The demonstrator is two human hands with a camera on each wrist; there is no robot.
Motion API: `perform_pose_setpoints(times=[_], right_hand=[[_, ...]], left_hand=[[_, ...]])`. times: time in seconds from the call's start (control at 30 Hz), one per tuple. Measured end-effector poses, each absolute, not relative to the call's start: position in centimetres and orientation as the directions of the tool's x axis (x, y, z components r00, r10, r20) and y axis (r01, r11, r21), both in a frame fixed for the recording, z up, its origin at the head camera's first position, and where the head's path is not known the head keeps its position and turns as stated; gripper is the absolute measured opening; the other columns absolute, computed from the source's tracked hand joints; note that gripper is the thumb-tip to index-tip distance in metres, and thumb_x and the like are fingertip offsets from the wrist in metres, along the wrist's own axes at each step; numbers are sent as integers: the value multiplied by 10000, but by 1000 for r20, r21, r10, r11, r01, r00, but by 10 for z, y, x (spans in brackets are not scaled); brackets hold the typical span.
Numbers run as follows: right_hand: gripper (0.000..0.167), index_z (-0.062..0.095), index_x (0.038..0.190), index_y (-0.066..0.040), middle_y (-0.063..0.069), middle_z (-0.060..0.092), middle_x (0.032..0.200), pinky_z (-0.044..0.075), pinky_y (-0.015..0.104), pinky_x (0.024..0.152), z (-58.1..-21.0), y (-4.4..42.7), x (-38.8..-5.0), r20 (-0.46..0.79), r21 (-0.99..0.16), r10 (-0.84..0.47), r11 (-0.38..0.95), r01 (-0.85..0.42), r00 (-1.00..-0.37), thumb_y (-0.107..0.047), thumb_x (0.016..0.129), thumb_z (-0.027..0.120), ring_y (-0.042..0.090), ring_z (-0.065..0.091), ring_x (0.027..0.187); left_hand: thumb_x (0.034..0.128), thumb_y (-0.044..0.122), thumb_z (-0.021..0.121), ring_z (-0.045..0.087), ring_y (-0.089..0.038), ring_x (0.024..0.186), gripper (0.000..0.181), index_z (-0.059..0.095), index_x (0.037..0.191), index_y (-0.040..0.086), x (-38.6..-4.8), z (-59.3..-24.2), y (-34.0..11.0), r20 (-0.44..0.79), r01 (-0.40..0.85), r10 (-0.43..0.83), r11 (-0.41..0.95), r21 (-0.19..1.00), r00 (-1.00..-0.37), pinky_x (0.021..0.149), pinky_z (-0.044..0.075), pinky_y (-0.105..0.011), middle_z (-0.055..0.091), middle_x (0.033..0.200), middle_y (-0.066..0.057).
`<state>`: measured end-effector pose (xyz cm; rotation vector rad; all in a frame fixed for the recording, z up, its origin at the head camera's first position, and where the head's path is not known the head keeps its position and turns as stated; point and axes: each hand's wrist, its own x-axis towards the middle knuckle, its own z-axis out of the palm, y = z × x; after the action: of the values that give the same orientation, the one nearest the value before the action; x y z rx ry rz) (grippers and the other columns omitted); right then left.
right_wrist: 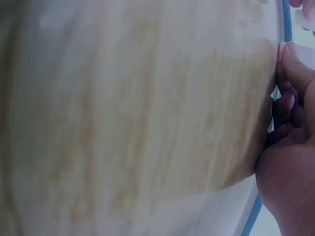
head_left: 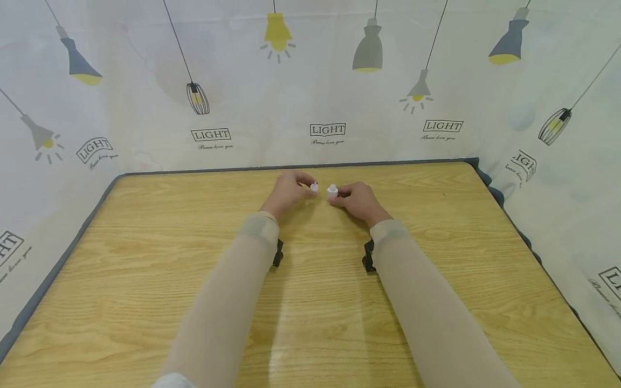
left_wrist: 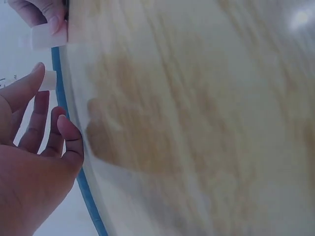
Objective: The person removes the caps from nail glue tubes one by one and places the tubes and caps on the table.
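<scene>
In the head view, a small white cap (head_left: pixel 314 187) is pinched between the thumb and fingers of my left hand (head_left: pixel 289 189). Just right of it, my right hand (head_left: pixel 360 200) grips a small white bottle (head_left: pixel 332 192) that stands upright with its narrow tip bare. A short gap separates cap and bottle. The left wrist view has the cap (left_wrist: pixel 49 80) at the fingertips, the other fingers loosely bent. My right thumb presses the side of the bottle (right_wrist: pixel 306 55) in the right wrist view, where the remaining fingers curl under.
Both hands are near the far edge of a wood-grain table (head_left: pixel 310 323). A pale curtain (head_left: pixel 271 108) printed with lamps rises behind it and along both sides. Black wrist mounts (head_left: pixel 370 256) sit under the sleeves.
</scene>
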<state>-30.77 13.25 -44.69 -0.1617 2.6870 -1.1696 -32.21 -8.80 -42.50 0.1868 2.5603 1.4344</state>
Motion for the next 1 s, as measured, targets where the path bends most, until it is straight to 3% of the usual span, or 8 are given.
perform_pose_setpoints(times=[0.33, 0.67, 1.0], right_hand=[[452, 717, 1390, -126, 145, 715, 1407, 467, 484, 1202, -446, 132, -309, -144, -740, -187, 673, -20, -972, -346, 997, 767, 313, 636, 1339], [447, 716, 1391, -121, 153, 715, 1400, 474, 485, 1190, -446, 134, -306, -147, -742, -199, 670, -25, -969, -329, 999, 766, 318, 639, 1315], [444, 716, 1392, -116, 157, 712, 1399, 478, 496, 1180, -443, 135, -307, -169, -762, -212, 647, -9, -963, -319, 1000, 765, 316, 638, 1299]], left_hand=[[917, 120, 829, 610, -251, 1124, 287, 788, 1198, 84, -322, -428, -81, -145, 5, 226, 552, 834, -963, 1087, 492, -453, 726, 1180, -91], [897, 114, 840, 655, -308, 1208, 387, 755, 1264, 28, -319, -431, -76, -166, 6, 232, 597, 802, -958, 1139, 503, -464, 747, 1274, -153], [891, 94, 843, 613, -322, 1333, 372, 765, 1248, 23, -319, -426, -71, -200, -25, 205, 637, 770, -958, 1216, 442, -471, 731, 1353, -145]])
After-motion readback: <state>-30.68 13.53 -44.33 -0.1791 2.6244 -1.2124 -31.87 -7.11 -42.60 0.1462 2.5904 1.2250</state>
